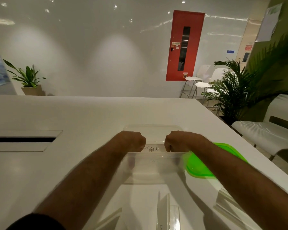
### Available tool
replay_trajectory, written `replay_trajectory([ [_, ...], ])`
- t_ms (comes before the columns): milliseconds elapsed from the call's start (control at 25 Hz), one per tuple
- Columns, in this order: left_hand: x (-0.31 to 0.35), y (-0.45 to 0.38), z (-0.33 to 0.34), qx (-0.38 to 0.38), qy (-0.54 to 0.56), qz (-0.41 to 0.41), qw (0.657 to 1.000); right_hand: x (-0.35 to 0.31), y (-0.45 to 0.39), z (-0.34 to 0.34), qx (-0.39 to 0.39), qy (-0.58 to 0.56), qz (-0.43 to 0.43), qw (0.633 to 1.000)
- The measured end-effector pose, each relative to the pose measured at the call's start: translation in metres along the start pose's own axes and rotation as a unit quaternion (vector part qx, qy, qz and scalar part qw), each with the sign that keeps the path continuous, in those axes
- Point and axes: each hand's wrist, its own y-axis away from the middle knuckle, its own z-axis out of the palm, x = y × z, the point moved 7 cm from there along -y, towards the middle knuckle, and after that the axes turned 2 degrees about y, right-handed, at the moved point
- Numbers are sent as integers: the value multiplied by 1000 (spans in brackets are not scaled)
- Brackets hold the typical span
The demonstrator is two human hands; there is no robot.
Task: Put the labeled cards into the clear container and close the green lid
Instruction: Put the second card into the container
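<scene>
Both hands, left (134,141) & right (175,141), pinch the TIGER card (151,149) inside the box (154,168); more cards (163,211) wait, lid (199,166) off

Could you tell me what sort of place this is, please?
Probably an office lounge or lobby: a long white table, white bar stools by a red fire-cabinet door, and potted green plants.
</scene>
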Motion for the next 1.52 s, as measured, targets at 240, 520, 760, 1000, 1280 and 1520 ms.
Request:
replay_trajectory([
  [240, -19, 15, -20, 65, 88, 4, 994, 10, 20, -34, 87, -88, 25, 992],
  [520, -23, 80, -59, 390, 3, -66, 918, -2, 67, -63, 359, -49, 94, 927],
  [760, -13, 123, -48, 432, -10, -119, 894, -32, 101, -58, 440, -10, 109, 891],
  [1000, -7, 161, -21, 433, -5, -151, 888, -57, 125, -47, 447, -15, 101, 889],
  [1280, -25, 205, 23, 389, 13, -209, 897, -105, 136, -34, 424, -36, 50, 904],
  [1520, -42, 251, 56, 366, 36, -245, 897, -163, 134, -27, 402, -56, -52, 913],
])
